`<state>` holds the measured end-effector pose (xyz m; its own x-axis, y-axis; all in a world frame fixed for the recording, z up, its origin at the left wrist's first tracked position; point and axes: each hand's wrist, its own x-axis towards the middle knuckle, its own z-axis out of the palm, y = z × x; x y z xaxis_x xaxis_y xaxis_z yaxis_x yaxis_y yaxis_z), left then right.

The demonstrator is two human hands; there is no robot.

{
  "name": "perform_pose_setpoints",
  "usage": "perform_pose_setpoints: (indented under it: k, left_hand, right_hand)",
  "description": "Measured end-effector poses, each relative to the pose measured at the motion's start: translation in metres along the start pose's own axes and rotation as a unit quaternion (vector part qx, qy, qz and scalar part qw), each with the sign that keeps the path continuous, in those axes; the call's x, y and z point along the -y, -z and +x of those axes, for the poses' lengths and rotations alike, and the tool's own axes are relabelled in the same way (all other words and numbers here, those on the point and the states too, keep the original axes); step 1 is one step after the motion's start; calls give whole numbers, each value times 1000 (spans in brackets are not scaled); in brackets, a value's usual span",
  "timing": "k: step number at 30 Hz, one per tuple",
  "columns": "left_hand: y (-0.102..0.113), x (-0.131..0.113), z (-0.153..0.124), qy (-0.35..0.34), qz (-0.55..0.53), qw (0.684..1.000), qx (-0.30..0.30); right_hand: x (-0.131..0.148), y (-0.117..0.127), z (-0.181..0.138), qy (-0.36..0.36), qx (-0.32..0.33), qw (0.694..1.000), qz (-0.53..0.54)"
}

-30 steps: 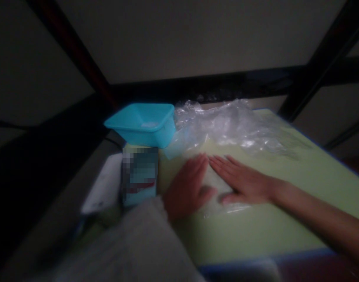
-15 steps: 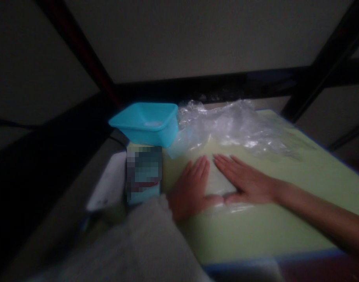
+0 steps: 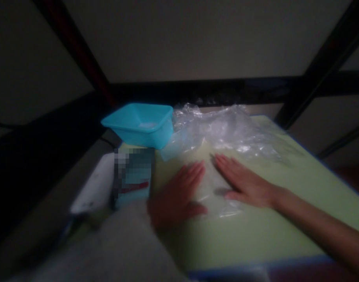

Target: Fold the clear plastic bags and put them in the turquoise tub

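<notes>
A clear plastic bag (image 3: 216, 182) lies flat on the yellow-green tabletop (image 3: 226, 244) between my hands. My left hand (image 3: 179, 196) is at its left edge, palm down, with fingers stretched forward and thumb apart; blur hides whether it touches the plastic. Over the bag's right side, my right hand (image 3: 244, 182) is palm down, fingers extended and thumb spread. Neither hand grips anything. Just beyond my fingertips, a crumpled heap of clear plastic (image 3: 226, 129) spreads across the far part of the table.
A turquoise plastic basin (image 3: 158, 135) stands at the far left, touching or close to the plastic heap. Nearer me are a dark, partly pixelated flat object (image 3: 134, 172) and a white oblong object (image 3: 94, 184). A wall (image 3: 202, 43) rises behind the table.
My hands have moved apart: the left has drawn left and toward me, and the thumbs no longer meet. More of the flat plastic shows between them. The view has shifted slightly.
</notes>
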<state>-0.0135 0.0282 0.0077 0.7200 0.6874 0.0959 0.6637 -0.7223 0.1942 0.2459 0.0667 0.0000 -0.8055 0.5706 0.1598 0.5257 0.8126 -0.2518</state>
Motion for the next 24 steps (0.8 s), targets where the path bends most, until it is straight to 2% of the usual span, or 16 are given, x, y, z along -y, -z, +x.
perform_pose_setpoints:
  k: [3, 10, 13, 15, 18, 19, 24]
  left_hand:
    - [3, -3, -3, -24, -4, 1000, 13]
    - [2, -5, -5, -12, -18, 998, 64]
    - [6, -2, -10, -8, -62, 996, 63]
    - [10, -1, -15, 29, -119, 992, 42]
    - [15, 0, -17, 132, -227, 964, -27]
    - [15, 1, -16, 161, -265, 949, -50]
    - [10, 5, -5, 220, -403, 882, -108]
  right_hand:
    - [-1, -1, -2, -20, 25, 999, -23]
    - [1, -1, 1, -34, 65, 997, -11]
    - [-1, 4, -2, -30, 65, 997, 11]
    - [-2, 13, -5, -19, 54, 998, 30]
    - [2, 34, -8, 23, 32, 998, 46]
    - [5, 41, -9, 38, 44, 997, 50]
    - [23, 60, -14, 100, 100, 989, 47]
